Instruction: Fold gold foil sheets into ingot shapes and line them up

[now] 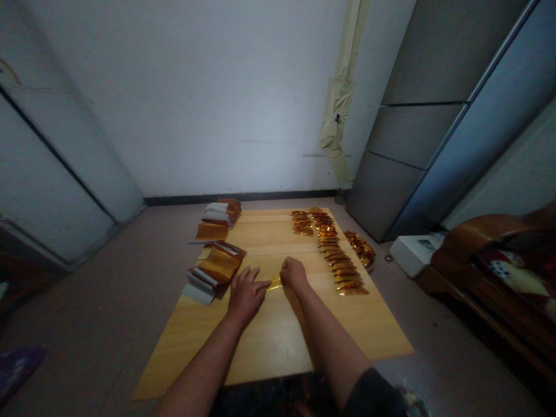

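Observation:
A small strip of shiny gold foil paper (pixel 274 284) lies on the wooden table between my two hands. My left hand (pixel 247 294) rests with its fingers spread, its thumb touching the left end of the strip. Curled closed, my right hand (pixel 293 274) grips the strip's right end. Close to my left hand is a stack of gold and grey sheets (pixel 221 263), fanned out. Right of my right hand, a long row of folded gold foil pieces (pixel 339 260) overlaps along the table.
More gold and grey sheets (pixel 216 223) are piled at the table's back left. A shorter row of foil pieces (pixel 303 222) lies at the back. Beyond the right edge stands a container of gold pieces (pixel 360 249). A white box (pixel 412 253), a grey refrigerator (pixel 403 133) and a wooden seat (pixel 469 278) are farther right.

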The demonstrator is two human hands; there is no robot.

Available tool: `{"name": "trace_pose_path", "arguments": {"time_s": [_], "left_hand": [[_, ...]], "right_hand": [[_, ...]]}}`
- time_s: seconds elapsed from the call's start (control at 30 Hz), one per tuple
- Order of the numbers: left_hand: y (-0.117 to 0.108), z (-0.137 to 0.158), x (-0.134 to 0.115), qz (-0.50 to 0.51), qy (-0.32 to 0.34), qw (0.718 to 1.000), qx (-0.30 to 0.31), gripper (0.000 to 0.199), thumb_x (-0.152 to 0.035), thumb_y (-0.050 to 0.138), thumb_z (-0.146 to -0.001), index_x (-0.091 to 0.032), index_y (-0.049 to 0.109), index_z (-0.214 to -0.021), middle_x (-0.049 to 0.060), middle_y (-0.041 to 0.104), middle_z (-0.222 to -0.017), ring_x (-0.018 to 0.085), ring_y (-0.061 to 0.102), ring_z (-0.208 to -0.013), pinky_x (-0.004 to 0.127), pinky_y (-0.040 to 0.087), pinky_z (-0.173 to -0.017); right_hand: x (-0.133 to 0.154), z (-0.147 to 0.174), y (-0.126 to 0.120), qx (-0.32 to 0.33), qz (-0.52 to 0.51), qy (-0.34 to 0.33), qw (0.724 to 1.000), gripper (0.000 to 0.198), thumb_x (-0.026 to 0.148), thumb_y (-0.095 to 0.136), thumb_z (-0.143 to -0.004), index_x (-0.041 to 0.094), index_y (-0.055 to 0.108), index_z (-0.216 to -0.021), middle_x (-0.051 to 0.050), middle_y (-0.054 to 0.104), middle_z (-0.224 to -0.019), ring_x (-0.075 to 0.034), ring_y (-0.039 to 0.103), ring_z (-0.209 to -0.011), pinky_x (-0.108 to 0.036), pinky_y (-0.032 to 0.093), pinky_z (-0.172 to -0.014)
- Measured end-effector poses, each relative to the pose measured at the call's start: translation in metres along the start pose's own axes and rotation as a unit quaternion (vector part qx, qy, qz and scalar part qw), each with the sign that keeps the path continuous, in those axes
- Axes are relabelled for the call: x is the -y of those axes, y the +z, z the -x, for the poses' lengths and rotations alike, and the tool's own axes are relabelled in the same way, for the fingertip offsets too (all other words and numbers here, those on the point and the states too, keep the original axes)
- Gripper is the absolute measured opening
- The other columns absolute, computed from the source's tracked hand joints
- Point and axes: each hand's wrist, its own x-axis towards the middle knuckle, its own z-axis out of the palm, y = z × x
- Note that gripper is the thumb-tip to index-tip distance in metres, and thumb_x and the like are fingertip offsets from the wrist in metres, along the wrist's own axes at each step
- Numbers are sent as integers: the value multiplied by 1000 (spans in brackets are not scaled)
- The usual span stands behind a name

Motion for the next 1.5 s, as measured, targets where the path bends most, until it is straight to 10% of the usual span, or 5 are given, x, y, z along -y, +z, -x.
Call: {"name": "trace_pose_path", "arguments": {"time_s": [0.57,1.5], "left_hand": [[0,16,3,-17,118,988,-103,21,-20,55,-82,-25,75,-81,6,64,-125,30,45,-129,49,33,-108],[9,-1,-9,-15,128,990,-59,27,-25,43,-95,-21,69,-99,7,63,-89,21,53,-90,33,42,-80]], "right_hand": [[18,15,-16,96,103,-82,987,45,43,81,-61,22,64,-98,-7,64,-106,-22,64,-90,-26,41,-66],[-20,12,4,14,-114,-145,983,17,7,56,-71,17,67,-79,-1,65,-83,-12,56,-77,-17,38,-66]]}}
